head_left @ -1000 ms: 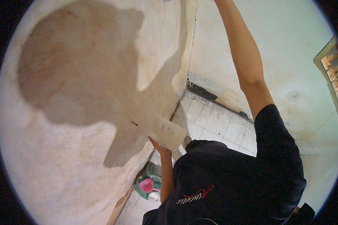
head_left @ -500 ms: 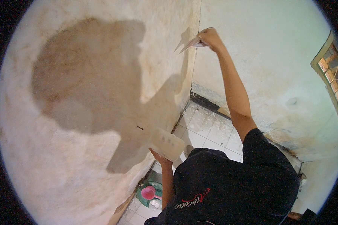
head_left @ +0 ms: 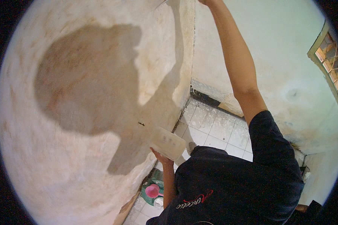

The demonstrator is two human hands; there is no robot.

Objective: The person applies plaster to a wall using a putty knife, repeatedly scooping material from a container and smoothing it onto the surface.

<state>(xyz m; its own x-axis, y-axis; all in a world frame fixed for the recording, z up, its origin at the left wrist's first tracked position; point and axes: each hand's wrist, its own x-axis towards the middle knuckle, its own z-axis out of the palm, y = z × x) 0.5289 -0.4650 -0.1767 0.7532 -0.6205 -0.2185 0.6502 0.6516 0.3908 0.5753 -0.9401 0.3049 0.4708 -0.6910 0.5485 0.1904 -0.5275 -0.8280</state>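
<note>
"While the stained wall (head_left: 71, 168) fills the left, beside the tiled floor (head_left: 218, 129), what's just changed?"

"The right arm (head_left: 241, 56) has risen, elbow slightly bent; work seems to have shifted higher."

"The pale container (head_left: 168, 144)?"

"Over the floor's wall-side edge, grasped in the left hand (head_left: 163, 157). The right hand (head_left: 207, 1) is cropped; its grip I cannot tell."

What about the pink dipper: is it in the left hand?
No, the left hand holds a pale rectangular plastic tub, and the pink dipper sits apart below.
</note>
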